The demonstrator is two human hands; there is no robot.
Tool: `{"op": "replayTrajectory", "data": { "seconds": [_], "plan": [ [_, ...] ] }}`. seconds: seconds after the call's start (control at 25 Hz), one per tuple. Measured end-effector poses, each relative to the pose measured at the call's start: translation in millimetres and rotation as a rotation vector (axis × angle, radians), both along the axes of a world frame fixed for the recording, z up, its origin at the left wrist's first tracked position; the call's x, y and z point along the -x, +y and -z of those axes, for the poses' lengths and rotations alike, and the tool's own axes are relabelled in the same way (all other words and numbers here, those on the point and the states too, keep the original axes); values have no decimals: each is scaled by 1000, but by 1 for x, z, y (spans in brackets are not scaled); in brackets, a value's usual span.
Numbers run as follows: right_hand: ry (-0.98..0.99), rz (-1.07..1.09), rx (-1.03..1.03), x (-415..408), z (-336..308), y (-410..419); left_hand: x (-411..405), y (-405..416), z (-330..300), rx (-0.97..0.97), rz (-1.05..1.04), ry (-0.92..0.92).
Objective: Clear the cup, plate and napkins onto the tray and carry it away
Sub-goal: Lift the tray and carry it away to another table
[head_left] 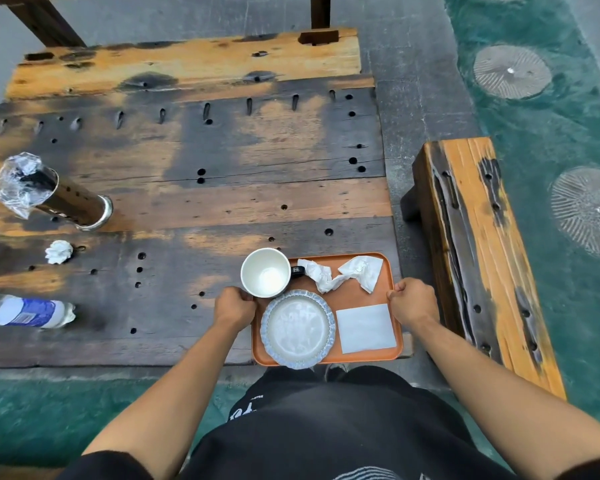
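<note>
An orange tray (364, 356) sits at the near right corner of the wooden table. On it stand a white cup (265, 272) with a dark handle at the far left, a blue-rimmed plate (298, 329) at the near left, crumpled napkins (342, 271) at the far right and a flat folded napkin (365, 328) at the near right. My left hand (234, 306) is closed on the tray's left edge. My right hand (413, 301) is closed on its right edge.
On the weathered wooden table (194, 188), at the left, are a metal cylinder stuffed with plastic wrap (49, 195), a small crumpled white paper (59, 251) and a lying plastic bottle (25, 310). A wooden bench (478, 244) runs along the right. Green floor surrounds everything.
</note>
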State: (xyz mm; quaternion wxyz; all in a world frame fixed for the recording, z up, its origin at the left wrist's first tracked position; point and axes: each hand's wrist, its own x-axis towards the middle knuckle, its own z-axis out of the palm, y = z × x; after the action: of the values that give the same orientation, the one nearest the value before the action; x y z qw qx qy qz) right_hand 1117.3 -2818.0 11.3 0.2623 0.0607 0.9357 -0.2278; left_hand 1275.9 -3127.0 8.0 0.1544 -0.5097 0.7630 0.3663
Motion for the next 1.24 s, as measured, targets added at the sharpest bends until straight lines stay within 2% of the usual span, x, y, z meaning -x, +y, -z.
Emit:
{"op": "replayTrajectory", "data": {
  "seconds": [0.8,1.24],
  "plan": [
    [-83,31,-95,15,48,19,35,17,47,-33,73,-145],
    [-96,32,-89,24,57,17,37,19,61,-1,89,-138]
  ]
}}
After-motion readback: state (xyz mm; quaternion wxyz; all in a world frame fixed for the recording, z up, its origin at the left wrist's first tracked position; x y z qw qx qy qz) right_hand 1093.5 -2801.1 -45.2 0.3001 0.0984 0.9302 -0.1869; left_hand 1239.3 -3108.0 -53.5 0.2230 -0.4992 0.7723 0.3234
